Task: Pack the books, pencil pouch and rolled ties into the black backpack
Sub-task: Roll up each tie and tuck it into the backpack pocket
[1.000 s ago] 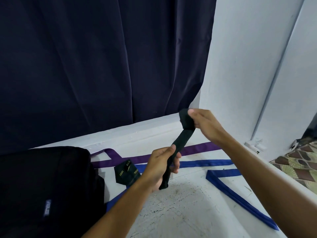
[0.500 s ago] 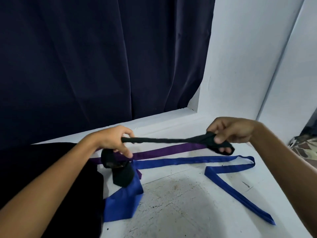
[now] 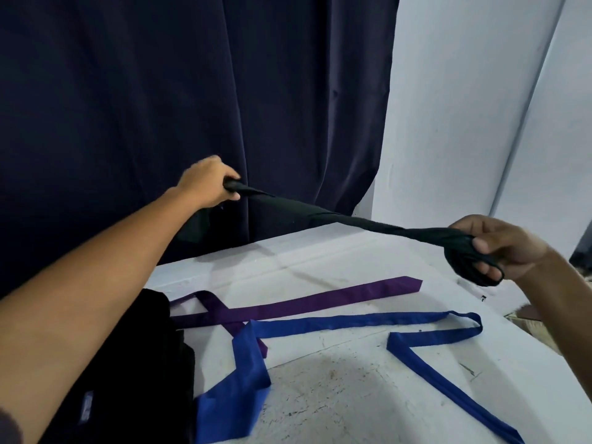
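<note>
A black tie [image 3: 336, 216] is stretched in the air between my two hands. My left hand [image 3: 206, 182] grips its wide end, raised in front of the curtain; the wide end hangs below my wrist. My right hand [image 3: 499, 245] holds the other end, partly wound into a small roll around my fingers. On the white table [image 3: 352, 405] below lie a purple tie [image 3: 304, 304] and a blue tie [image 3: 352, 325], both unrolled and crossing at the left. The black backpack [image 3: 134, 373] sits at the lower left, partly hidden by my left forearm.
A dark navy curtain [image 3: 160, 91] hangs behind the table. A white wall [image 3: 464, 107] rises at the right. Past the table's right edge a patterned surface [image 3: 531, 322] shows.
My left hand has risen and moved away from the table, pulling the black tie taut and higher. My right hand has shifted to the right with the rolled end.
</note>
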### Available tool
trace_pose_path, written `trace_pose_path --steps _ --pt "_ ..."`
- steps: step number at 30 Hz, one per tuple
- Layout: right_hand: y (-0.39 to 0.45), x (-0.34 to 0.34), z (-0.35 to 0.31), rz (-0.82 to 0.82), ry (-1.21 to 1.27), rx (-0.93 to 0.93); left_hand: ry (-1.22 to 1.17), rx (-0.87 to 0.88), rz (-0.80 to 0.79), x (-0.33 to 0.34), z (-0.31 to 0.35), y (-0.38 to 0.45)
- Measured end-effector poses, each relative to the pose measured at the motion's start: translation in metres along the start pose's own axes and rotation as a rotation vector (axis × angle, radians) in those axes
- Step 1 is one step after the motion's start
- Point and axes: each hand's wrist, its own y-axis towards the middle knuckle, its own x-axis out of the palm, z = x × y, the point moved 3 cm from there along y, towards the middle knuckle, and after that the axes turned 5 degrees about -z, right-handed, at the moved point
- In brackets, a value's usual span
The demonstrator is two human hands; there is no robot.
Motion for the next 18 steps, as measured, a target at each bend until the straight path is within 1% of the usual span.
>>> trace_pose_path --steps 1,2,4,7,9,10,11,13,16,18 --pt "-0.001 0.005 -0.005 0.013 -0.028 -0.028 -0.093 0.054 -0.079 0.002 0.011 0.004" --pt "-0.004 0.010 -0.010 0.030 -0.055 -0.051 -0.132 0.111 -0.151 0.004 0.025 0.007" --pt "-0.008 0.018 -0.019 0.068 -0.110 -0.096 -0.119 0.176 -0.220 0.011 0.047 0.016" --pt "-0.008 0.035 -0.031 0.106 -0.158 -0.196 -0.010 0.146 -0.336 0.027 0.068 0.032" --pt "-0.007 0.053 -0.041 0.102 -0.081 -0.288 0.113 0.098 -0.398 0.038 0.075 0.038" --pt "-0.007 0.061 -0.045 0.126 -0.021 -0.346 0.127 0.081 -0.416 0.043 0.079 0.040" --pt "-0.008 0.066 -0.050 0.176 0.027 -0.405 0.092 0.074 -0.442 0.049 0.082 0.041" --pt "-0.016 0.073 -0.062 0.303 0.049 -0.458 -0.131 0.067 -0.567 0.062 0.092 0.039" --pt "-0.030 0.072 -0.072 0.494 0.037 -0.426 -0.595 0.005 -0.796 0.072 0.104 0.020" --pt "-0.035 0.071 -0.072 0.565 0.051 -0.395 -0.834 -0.024 -0.906 0.078 0.104 0.011"
